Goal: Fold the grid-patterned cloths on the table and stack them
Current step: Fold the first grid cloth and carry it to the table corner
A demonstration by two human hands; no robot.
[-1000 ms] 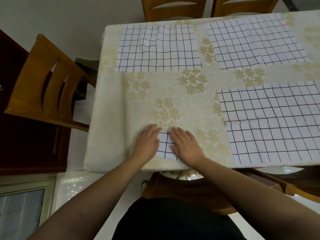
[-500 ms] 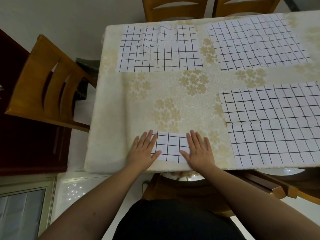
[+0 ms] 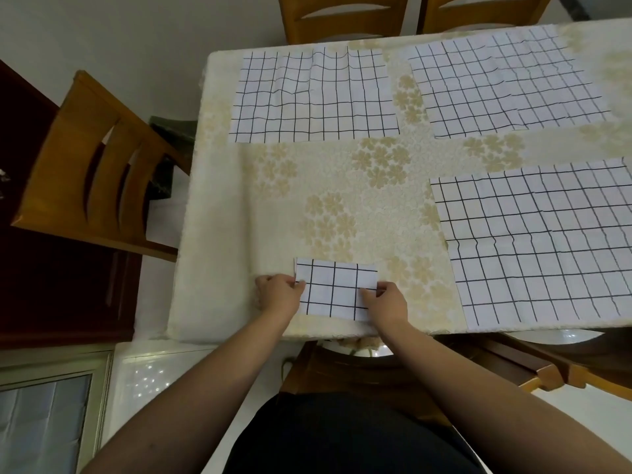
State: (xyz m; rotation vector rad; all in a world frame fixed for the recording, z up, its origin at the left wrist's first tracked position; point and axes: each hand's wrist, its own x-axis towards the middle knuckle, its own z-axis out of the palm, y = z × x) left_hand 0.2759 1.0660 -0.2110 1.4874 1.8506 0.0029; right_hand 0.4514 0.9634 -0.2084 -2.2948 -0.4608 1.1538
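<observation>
A small folded grid-patterned cloth (image 3: 333, 289) lies near the table's front edge. My left hand (image 3: 278, 294) pinches its left edge, and my right hand (image 3: 386, 301) pinches its right edge. Three more grid-patterned cloths lie flat and unfolded: one at the back left (image 3: 313, 97), one at the back right (image 3: 506, 85), and a large one at the right (image 3: 540, 241).
The table (image 3: 342, 186) wears a cream cloth with gold flowers. A wooden chair (image 3: 92, 165) stands at the left, two more chairs (image 3: 345, 15) at the far side, another under the front edge. Dark furniture is at the far left.
My hands were pressing flat on the folded cloth, then slid apart to its sides. Now the fingers have curled and pinch its left and right edges.
</observation>
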